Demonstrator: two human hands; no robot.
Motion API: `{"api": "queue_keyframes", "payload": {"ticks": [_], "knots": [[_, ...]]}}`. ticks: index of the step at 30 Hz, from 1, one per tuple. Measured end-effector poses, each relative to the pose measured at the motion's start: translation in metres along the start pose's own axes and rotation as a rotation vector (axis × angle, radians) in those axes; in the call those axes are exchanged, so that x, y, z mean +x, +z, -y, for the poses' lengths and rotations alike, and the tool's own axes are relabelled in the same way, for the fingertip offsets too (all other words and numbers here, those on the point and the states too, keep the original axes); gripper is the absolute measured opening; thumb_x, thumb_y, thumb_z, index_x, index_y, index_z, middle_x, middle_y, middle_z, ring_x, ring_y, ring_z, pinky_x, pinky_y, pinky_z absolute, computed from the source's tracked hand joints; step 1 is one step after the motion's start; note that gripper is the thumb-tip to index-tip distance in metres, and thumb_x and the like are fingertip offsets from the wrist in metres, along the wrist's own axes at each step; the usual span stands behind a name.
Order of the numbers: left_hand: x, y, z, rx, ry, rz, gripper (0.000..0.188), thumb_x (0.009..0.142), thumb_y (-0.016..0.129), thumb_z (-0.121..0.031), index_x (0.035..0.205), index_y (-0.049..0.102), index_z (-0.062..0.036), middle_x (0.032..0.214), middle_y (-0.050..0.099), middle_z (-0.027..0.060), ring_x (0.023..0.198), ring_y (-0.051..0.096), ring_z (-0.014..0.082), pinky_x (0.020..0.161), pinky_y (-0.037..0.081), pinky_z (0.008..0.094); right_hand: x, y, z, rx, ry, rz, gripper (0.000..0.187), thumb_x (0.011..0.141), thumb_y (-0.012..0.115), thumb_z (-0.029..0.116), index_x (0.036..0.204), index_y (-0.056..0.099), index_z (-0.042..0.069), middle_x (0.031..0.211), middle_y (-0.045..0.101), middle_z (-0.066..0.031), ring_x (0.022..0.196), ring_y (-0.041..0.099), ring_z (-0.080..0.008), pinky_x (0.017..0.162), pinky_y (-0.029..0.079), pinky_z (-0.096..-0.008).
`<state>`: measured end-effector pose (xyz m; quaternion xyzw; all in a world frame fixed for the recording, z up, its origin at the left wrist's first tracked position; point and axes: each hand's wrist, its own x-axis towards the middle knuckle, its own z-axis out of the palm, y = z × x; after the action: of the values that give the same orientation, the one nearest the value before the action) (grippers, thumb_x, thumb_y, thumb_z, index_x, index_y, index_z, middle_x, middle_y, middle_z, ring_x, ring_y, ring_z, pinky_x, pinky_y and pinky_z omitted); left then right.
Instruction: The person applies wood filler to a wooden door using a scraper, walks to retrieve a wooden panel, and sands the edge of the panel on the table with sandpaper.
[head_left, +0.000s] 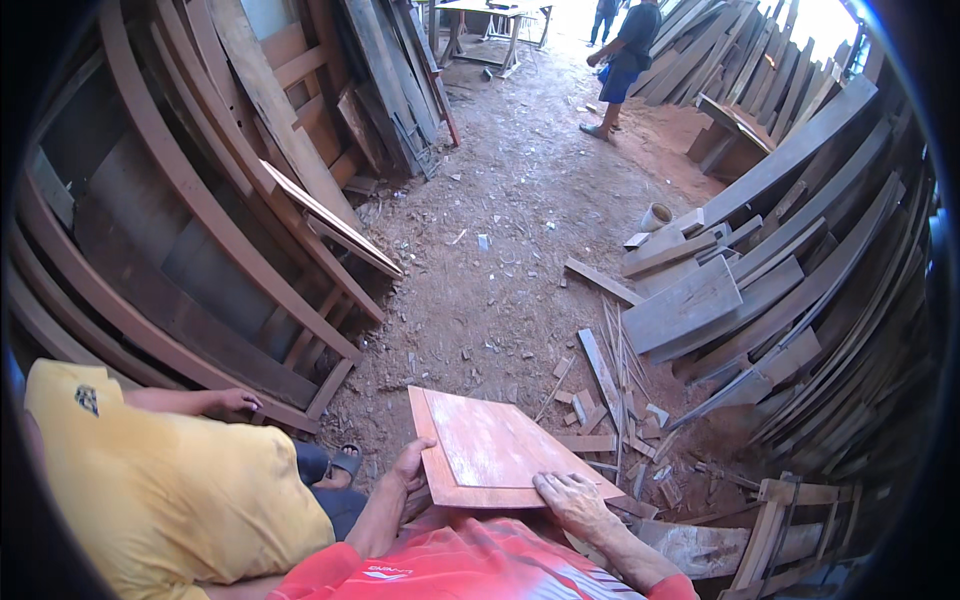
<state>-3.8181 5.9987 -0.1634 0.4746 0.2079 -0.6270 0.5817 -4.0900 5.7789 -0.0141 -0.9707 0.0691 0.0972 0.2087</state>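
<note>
A reddish-brown wooden panel [510, 445] with a raised middle field and a lower border lies tilted in front of my chest. At its left edge my left hand [408, 468] grips the border, thumb on top and the other fingers underneath. My right hand [575, 500] rests on the near right part of the panel, fingers lying over its face and edge. Pale, worn-looking patches show on the raised field. The panel's underside is hidden.
Close at my left is a person in a yellow shirt [170, 480]. Wooden frames [200, 210] lean along the left side; planks [690, 305] and offcuts [600, 410] lie on the right. Farther off, another person [625, 60] stands on the debris-strewn dirt floor [480, 260] near a table [490, 10].
</note>
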Motion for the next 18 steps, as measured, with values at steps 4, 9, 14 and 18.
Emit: {"api": "queue_keyframes", "payload": {"ticks": [4, 9, 14, 18], "knots": [[0.027, 0.047, -0.060, 0.023, 0.130, -0.050, 0.061, 0.095, 0.061, -0.032, 0.146, 0.048, -0.0001, 0.135, 0.064, 0.0180, 0.124, 0.062, 0.0312, 0.110, 0.048, 0.0451, 0.041, -0.008, -0.066, -0.062, -0.037, -0.037, 0.050, 0.090, 0.054, 0.017, 0.139, 0.057, 0.006, 0.135, 0.065, -0.0126, 0.124, 0.064, -0.0263, 0.103, 0.050, -0.0468], [0.099, 0.105, -0.181, 0.071, 0.042, -0.053, 0.059, 0.099, 0.054, -0.033, 0.142, 0.049, 0.0076, 0.132, 0.065, 0.0221, 0.117, 0.067, 0.0331, 0.107, 0.051, 0.0447, 0.157, -0.076, -0.152, 0.083, -0.008, -0.138, 0.050, 0.083, 0.061, 0.007, 0.131, 0.056, -0.005, 0.129, 0.067, -0.0211, 0.121, 0.065, -0.0323, 0.098, 0.051, -0.0450], [0.149, 0.182, -0.263, -0.001, 0.081, -0.219, 0.056, 0.099, 0.055, -0.026, 0.142, 0.048, 0.0088, 0.130, 0.065, 0.0230, 0.113, 0.069, 0.0312, 0.102, 0.055, 0.0426, 0.240, -0.123, -0.254, 0.161, -0.026, -0.067, 0.044, 0.088, 0.057, 0.009, 0.130, 0.057, -0.003, 0.127, 0.067, -0.0189, 0.121, 0.064, -0.0311, 0.099, 0.051, -0.0428], [0.171, 0.227, -0.332, -0.087, 0.007, -0.250, 0.056, 0.096, 0.061, -0.026, 0.138, 0.048, 0.0079, 0.123, 0.065, 0.0231, 0.114, 0.067, 0.0322, 0.104, 0.054, 0.0439, 0.296, -0.167, -0.315, 0.148, -0.074, -0.069, 0.043, 0.090, 0.054, 0.013, 0.130, 0.056, -0.002, 0.129, 0.065, -0.0173, 0.123, 0.062, -0.0291, 0.100, 0.050, -0.0417]]}}
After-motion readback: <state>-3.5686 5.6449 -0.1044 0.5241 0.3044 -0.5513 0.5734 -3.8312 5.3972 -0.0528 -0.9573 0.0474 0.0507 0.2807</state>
